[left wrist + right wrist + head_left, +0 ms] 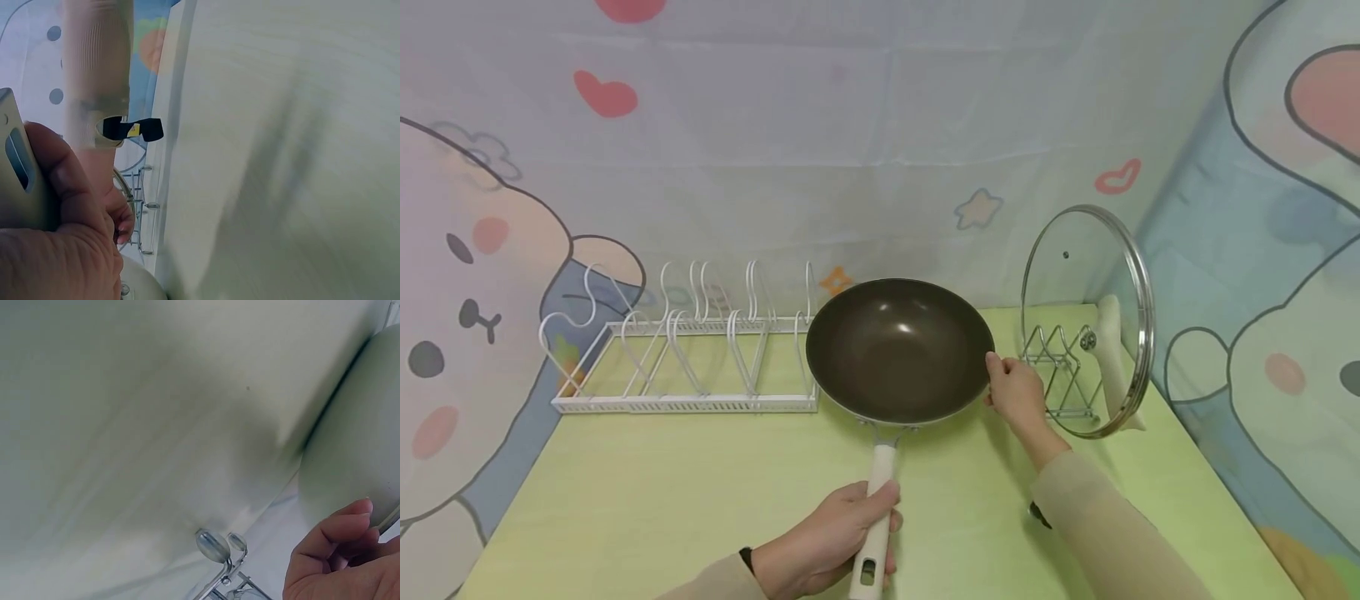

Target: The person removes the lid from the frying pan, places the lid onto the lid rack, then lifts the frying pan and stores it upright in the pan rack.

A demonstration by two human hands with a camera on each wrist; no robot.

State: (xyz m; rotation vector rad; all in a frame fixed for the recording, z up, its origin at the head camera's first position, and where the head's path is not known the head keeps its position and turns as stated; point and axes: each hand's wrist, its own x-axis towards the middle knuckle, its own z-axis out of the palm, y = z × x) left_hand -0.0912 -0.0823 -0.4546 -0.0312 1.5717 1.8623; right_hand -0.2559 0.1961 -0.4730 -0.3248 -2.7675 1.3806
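Note:
A frying pan [898, 350] with a dark brown inside and a cream handle stands in the middle of the head view, its bowl facing up and toward me. My left hand [835, 529] grips the handle [883, 467] near its end, thumb on top. At the pan's right rim, my right hand [1018, 392] pinches the edge between thumb and fingers. The right wrist view shows the pan's pale outer side [359, 437] close to the table; whether it touches is unclear. In the left wrist view, the slotted handle end [25, 200] is in the left hand.
A white rack [685, 405] with curved dividers lies left of the pan, close to its rim. On the right, a glass lid [1138, 283] with a cream handle stands upright at a metal wire rack [1060, 358]. A printed cloth [820, 167] hangs behind the green table [700, 483].

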